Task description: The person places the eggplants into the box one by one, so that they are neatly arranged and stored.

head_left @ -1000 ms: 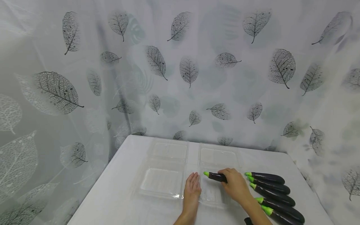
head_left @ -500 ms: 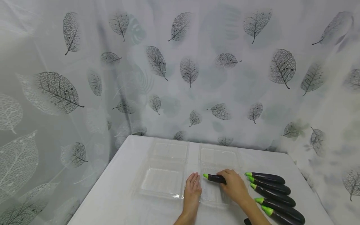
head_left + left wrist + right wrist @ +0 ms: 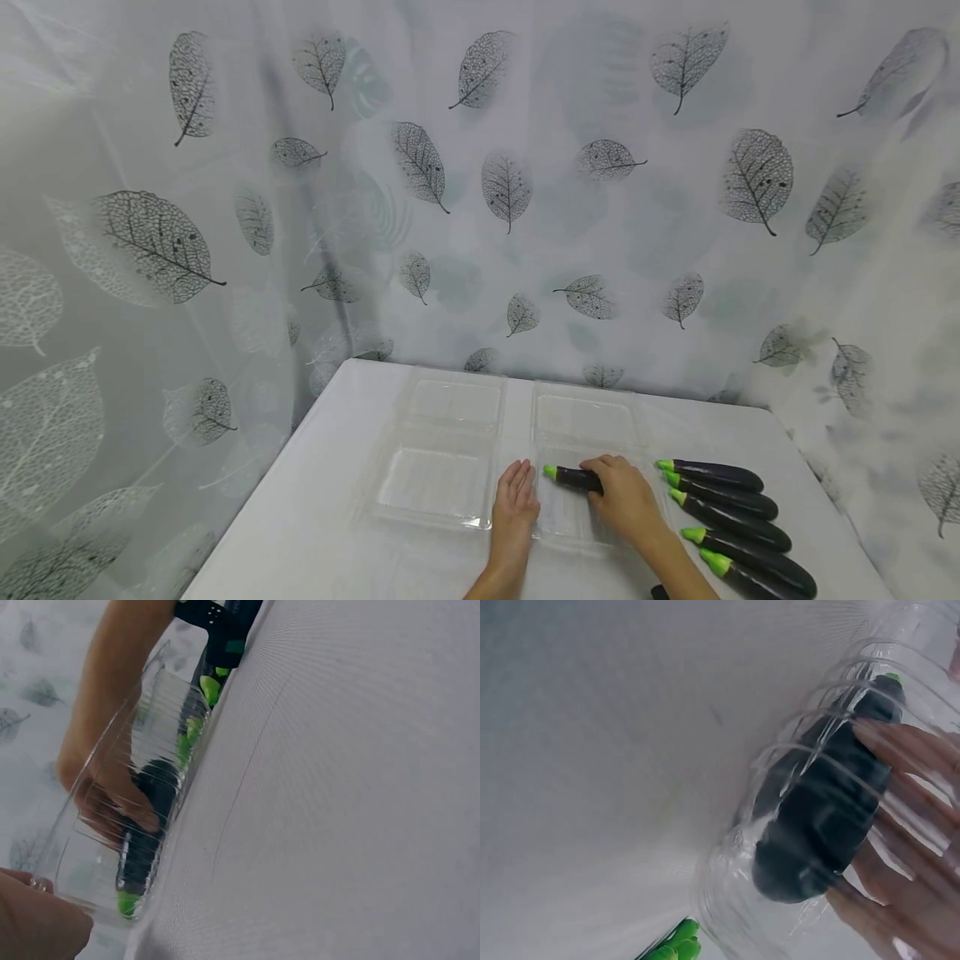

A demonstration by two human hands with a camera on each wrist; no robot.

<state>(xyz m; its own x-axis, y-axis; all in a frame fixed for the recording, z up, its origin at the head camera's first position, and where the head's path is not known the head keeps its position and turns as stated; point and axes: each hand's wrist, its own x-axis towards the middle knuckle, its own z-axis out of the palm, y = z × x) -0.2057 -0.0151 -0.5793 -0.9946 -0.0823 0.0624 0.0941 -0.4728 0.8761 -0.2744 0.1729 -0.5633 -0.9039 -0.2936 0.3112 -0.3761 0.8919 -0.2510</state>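
An unfolded clear plastic clamshell [image 3: 433, 483] lay at left; beside it the left hand [image 3: 515, 497], fingers straight, rested against a second clamshell [image 3: 553, 515], apparently steadying it. In that one's near half was an eggplant [image 3: 577, 478], stem leftward, grasped by the right hand [image 3: 625, 497], seemingly to control its placement, with more eggplants [image 3: 731, 517] lined up within reach.

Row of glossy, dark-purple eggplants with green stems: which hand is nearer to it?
Right. The right hand is just left of the row, holding another dark-purple eggplant inside a clear plastic container; the left hand is farther left, at that container's left edge.
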